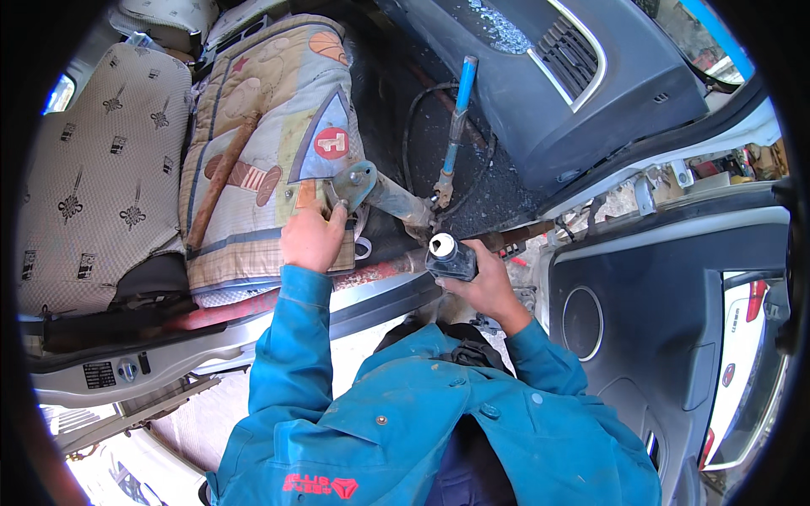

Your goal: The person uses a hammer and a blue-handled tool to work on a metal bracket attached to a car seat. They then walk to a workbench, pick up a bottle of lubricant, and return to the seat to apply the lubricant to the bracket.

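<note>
My left hand (pixel 313 237) has its thumb and fingers at the lower edge of a worn blue-green metal end bracket (pixel 355 183), pinching it, with some fingers partly hidden. The bracket joins a scuffed metal cylinder (pixel 402 201) that slants down to the right above a red metal tube (pixel 383 271). In my right hand (pixel 490 281) is a small black plastic bottle (pixel 459 262), its white top (pixel 441 245) facing up with a dark opening. A worn blue rod (pixel 467 82) stands beyond the cylinder. The bottle is apart from the bracket.
A rusty bar (pixel 221 180) rests on a patterned quilt (pixel 266 82), beside a car seat (pixel 107 183). A thin black hose (pixel 408 126) loops over the littered dark floor. Broken glass (pixel 497 25) lies on the dashboard. The opened door (pixel 639 303) stands at right.
</note>
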`<state>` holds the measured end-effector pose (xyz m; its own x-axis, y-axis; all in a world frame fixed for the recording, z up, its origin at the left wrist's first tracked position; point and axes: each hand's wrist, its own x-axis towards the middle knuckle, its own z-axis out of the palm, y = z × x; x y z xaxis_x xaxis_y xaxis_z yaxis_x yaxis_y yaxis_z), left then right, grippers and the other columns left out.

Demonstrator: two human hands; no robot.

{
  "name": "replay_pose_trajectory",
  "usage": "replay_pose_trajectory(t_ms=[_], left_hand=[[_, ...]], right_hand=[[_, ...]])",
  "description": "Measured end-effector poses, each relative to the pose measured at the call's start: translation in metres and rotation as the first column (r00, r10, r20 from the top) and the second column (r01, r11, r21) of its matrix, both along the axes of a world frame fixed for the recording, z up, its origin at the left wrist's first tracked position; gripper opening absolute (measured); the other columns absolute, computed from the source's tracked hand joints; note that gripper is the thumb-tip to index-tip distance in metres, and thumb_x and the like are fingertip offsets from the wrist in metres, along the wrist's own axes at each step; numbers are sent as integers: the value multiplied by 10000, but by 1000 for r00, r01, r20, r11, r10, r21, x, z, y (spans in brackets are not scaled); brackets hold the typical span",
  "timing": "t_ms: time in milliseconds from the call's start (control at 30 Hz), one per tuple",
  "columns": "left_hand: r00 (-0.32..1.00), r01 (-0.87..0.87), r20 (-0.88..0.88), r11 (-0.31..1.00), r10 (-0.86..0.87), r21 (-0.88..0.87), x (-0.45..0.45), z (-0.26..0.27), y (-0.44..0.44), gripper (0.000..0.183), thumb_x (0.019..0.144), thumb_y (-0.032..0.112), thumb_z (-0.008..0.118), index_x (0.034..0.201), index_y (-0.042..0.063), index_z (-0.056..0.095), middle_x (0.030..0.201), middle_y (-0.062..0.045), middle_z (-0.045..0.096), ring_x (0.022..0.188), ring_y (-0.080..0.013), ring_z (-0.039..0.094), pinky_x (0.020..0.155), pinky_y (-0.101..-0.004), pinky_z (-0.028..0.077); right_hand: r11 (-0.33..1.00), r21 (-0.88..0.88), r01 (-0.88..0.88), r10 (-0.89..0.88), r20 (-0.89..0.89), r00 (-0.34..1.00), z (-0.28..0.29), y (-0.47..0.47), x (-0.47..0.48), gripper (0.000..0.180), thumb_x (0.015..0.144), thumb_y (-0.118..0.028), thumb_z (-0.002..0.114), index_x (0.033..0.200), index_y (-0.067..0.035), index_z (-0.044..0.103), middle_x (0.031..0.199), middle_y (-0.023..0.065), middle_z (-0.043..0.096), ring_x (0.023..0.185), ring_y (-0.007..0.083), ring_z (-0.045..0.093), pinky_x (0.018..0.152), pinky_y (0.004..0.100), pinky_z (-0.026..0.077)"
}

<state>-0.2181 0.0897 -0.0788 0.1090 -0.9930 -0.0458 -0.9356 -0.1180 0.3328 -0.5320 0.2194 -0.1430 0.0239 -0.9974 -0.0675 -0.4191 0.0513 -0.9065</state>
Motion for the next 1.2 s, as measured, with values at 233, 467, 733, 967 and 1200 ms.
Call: replay_pose_trajectory(t_ms=[233, 467, 733, 967, 1200], left_hand=[[843, 72, -507, 973, -176, -219, -50, 54, 49, 224, 1102, 243, 784, 1058, 25, 754, 843, -213, 768, 839, -342, 809, 722, -436, 590], [752, 461, -259, 765, -606, -449, -118, 53, 89, 184, 1039, 142, 791, 1156, 5, 752, 1038, -211, 786, 917, -437, 788, 788, -493, 645], [853, 512, -29, 847, -521, -145, -115, 55, 102, 317, 1086, 285, 740, 877, 56, 675, 770, -198, 733, 635, -415, 738, 569, -540, 587], [736, 677, 102, 733, -670, -67, -118, 78, 89, 378, 1120, 355, 697, 857, 83, 695, 663, -176, 726, 568, -388, 734, 535, -520, 570], [476, 875, 160, 449, -864, -179, -116, 88, 96, 315, 1062, 397, 751, 984, 101, 675, 677, -97, 670, 565, -324, 705, 502, -481, 526]], right_hand=[[999, -18, -34, 35, 34, 999, 12, 0, -5, 715, 822, -275, 1029, 1389, -27, 671, 1232, 247, 799, 1173, 428, 797, 995, 481, 621], [989, -100, -113, 115, 18, 993, 42, 9, 13, 614, 839, -266, 999, 1328, -62, 691, 1228, 234, 786, 1130, 483, 773, 927, 511, 630], [919, -307, -248, 206, -160, 965, 43, 19, 7, 608, 827, -254, 997, 1297, -38, 678, 1180, 198, 757, 1097, 446, 754, 911, 523, 619], [922, -254, -294, 259, -163, 952, 56, 22, -7, 625, 833, -287, 991, 1307, -35, 670, 1227, 215, 763, 1124, 449, 765, 915, 521, 630], [928, -153, -340, 353, 61, 934, 53, 38, -19, 618, 843, -333, 999, 1294, -49, 688, 1192, 232, 780, 1124, 481, 766, 933, 510, 626]])
